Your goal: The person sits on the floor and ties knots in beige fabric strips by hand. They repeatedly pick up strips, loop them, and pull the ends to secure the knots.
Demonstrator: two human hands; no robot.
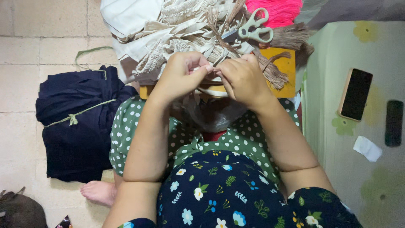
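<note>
Head view: left hand (182, 72) and right hand (242, 78) pinch cream cord (209, 69) at yellow board's (283, 67) near edge. Scissors (254, 26) perched atop cord heap (181, 29) at far edge; tug could dislodge them.

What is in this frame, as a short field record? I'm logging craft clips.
left hand: pinching beige woven cords
right hand: fingertips meeting the left, on the same cords
scissors: pale-green-handled pair lying on the cord pile
board: yellow wooden board under the pile
left side: folded dark navy cloth on tiled floor
right side: black phone on green mat
</note>
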